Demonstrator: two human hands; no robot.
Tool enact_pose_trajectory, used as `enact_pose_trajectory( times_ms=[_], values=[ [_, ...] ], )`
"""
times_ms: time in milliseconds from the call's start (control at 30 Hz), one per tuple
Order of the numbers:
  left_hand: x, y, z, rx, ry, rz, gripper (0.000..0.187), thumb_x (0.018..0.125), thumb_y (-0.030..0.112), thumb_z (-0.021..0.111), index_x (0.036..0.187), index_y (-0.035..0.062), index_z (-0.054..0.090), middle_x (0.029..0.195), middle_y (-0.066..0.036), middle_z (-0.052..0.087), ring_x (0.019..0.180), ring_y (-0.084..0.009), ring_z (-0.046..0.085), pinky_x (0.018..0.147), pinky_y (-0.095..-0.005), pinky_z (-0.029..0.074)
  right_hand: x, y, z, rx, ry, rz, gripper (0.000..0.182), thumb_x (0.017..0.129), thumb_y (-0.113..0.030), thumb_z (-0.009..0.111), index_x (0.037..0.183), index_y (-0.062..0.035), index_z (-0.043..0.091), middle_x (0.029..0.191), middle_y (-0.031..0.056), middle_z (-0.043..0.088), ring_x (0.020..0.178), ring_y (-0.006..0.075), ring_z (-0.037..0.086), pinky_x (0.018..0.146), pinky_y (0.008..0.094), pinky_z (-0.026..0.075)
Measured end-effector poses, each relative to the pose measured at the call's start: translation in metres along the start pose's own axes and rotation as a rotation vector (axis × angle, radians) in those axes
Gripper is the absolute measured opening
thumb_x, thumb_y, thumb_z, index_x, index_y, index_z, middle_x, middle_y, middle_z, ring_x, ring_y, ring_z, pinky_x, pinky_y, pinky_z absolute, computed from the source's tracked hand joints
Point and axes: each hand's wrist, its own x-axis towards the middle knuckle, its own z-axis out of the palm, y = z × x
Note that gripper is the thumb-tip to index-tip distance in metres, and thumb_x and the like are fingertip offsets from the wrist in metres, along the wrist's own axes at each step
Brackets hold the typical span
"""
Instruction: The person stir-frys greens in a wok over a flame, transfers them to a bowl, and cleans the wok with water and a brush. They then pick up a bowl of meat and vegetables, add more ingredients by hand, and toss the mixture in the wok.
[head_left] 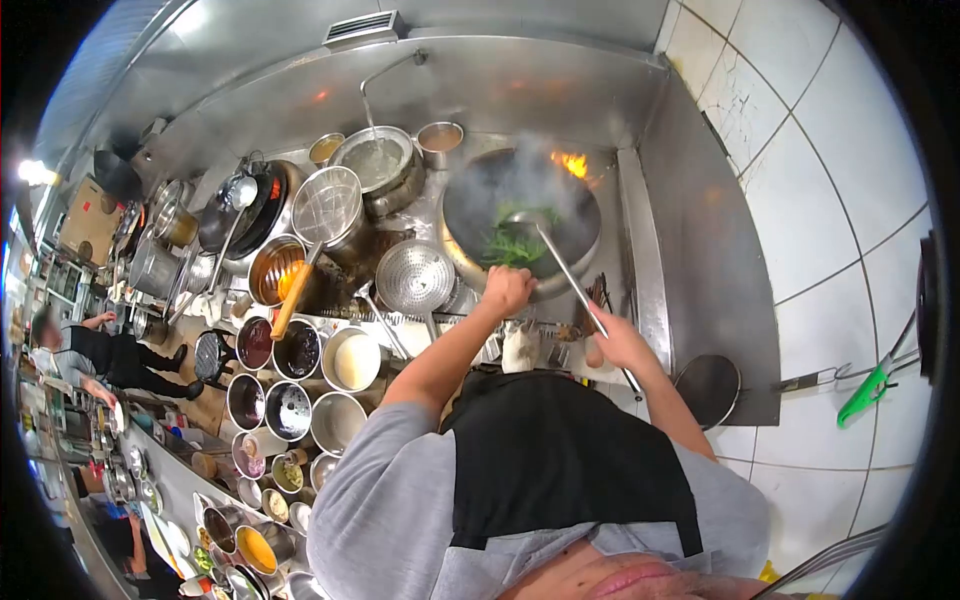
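Note:
A large dark wok (470, 205) stands on the burner, with green leafy vegetables (510, 243) in it and smoke rising. My left hand (508, 290) is closed at the wok's near rim; the exact grip is hidden under the fingers. My right hand (618, 340) is wrapped round the long handle of a metal ladle (568, 268). The ladle's bowl rests among the greens inside the wok. Orange flame (572, 164) flares at the wok's far right edge. Just below my left hand a whitish cloth (520, 347) lies at the stove's front.
A perforated strainer (415, 276) and a wire skimmer (328, 205) lie left of the wok. Behind them, a pot (378, 165) sits beneath a tap (365, 95). Several sauce pots (357, 360) crowd my left side. A tiled wall (815, 300) bounds the right. Another person (115, 355) stands far left.

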Motion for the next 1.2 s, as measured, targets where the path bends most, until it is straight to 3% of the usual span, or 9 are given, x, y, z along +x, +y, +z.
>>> enact_pose_trajectory(
  times_ms=[200, 367, 500, 633, 733, 933, 1067, 1133, 1200],
  values=[
    [-0.056, 0.022, -0.004, -0.028, -0.300, 0.040, 0.033, 0.092, 0.040, 0.052, 0.081, 0.0113, 0.064, 0.073, -0.015, 0.067, 0.072, -0.0361, 0.066, 0.072, -0.0486, 0.045, -0.003, -0.026, 0.000, 0.136, 0.244, -0.027, 0.061, 0.084, -0.003, 0.055, 0.143, -0.0116, 0.042, 0.113, 0.0273, 0.061, 0.102, 0.0426, 0.060, 0.088, 0.0413, 0.048],
    [0.005, -0.008, 0.001, 0.034, -0.120, -0.003, 0.029, 0.088, 0.036, 0.058, 0.081, 0.0087, 0.063, 0.078, -0.016, 0.068, 0.079, -0.0361, 0.064, 0.077, -0.0477, 0.044, -0.002, -0.031, -0.021, 0.154, 0.233, 0.024, 0.061, 0.084, -0.005, 0.056, 0.143, -0.0108, 0.042, 0.120, 0.0263, 0.059, 0.109, 0.0402, 0.060, 0.092, 0.0406, 0.047],
    [0.007, -0.009, 0.001, 0.045, -0.244, -0.108, 0.036, 0.084, 0.029, 0.063, 0.108, 0.0020, 0.060, 0.119, -0.021, 0.058, 0.115, -0.0381, 0.051, 0.099, -0.0486, 0.037, 0.048, -0.006, 0.015, 0.039, 0.291, -0.004, 0.060, 0.084, -0.006, 0.057, 0.142, -0.0083, 0.042, 0.122, 0.0259, 0.059, 0.109, 0.0405, 0.059, 0.092, 0.0433, 0.046],
    [-0.040, 0.000, 0.002, 0.077, -0.103, -0.017, 0.079, 0.076, 0.023, 0.070, 0.143, 0.0024, 0.034, 0.146, -0.022, 0.032, 0.140, -0.0408, 0.022, 0.113, -0.0546, 0.021, 0.030, -0.002, 0.030, 0.140, 0.154, -0.013, 0.061, 0.083, -0.006, 0.057, 0.142, -0.0086, 0.043, 0.123, 0.0263, 0.058, 0.108, 0.0409, 0.058, 0.093, 0.0424, 0.046],
    [-0.038, -0.002, -0.003, 0.080, -0.204, -0.041, 0.092, 0.074, 0.021, 0.071, 0.150, 0.0046, 0.022, 0.155, -0.020, 0.019, 0.146, -0.0399, 0.011, 0.117, -0.0537, 0.015, -0.017, -0.015, 0.002, 0.229, -0.026, 0.115, 0.063, 0.084, -0.004, 0.057, 0.145, -0.0082, 0.041, 0.080, 0.0076, 0.057, 0.073, 0.0110, 0.055, 0.069, 0.0254, 0.047],
    [-0.033, 0.007, -0.010, 0.092, -0.231, -0.070, 0.089, 0.077, 0.025, 0.071, 0.149, 0.0038, 0.024, 0.154, -0.021, 0.022, 0.145, -0.0421, 0.012, 0.117, -0.0495, 0.018, 0.079, 0.024, 0.022, 0.051, 0.252, -0.055, 0.061, 0.084, -0.008, 0.060, 0.143, -0.0072, 0.043, 0.116, 0.0223, 0.064, 0.090, 0.0282, 0.066, 0.082, 0.0361, 0.050],
    [-0.031, 0.006, -0.009, 0.087, -0.236, -0.074, 0.084, 0.078, 0.024, 0.070, 0.147, 0.0029, 0.028, 0.151, -0.021, 0.028, 0.143, -0.0425, 0.017, 0.117, -0.0494, 0.019, 0.101, -0.005, 0.032, 0.036, 0.234, 0.027, 0.060, 0.084, -0.010, 0.060, 0.142, -0.0061, 0.043, 0.113, 0.0269, 0.063, 0.088, 0.0328, 0.066, 0.079, 0.0388, 0.050],
    [-0.028, -0.001, -0.002, 0.091, -0.213, -0.075, 0.082, 0.077, 0.023, 0.070, 0.147, 0.0026, 0.030, 0.149, -0.022, 0.031, 0.142, -0.0429, 0.020, 0.117, -0.0497, 0.020, 0.074, -0.014, 0.028, 0.145, 0.095, -0.073, 0.061, 0.084, -0.008, 0.057, 0.143, -0.0067, 0.040, 0.114, 0.0284, 0.061, 0.105, 0.0419, 0.060, 0.089, 0.0428, 0.047],
    [-0.023, -0.007, 0.006, 0.144, -0.129, -0.032, 0.070, 0.080, 0.024, 0.067, 0.141, 0.0020, 0.039, 0.137, -0.022, 0.045, 0.133, -0.0419, 0.036, 0.114, -0.0483, 0.025, 0.031, -0.028, 0.009, 0.269, -0.074, 0.098, 0.061, 0.084, -0.009, 0.057, 0.143, -0.0063, 0.041, 0.106, 0.0250, 0.064, 0.094, 0.0345, 0.064, 0.084, 0.0381, 0.048]
  ],
)
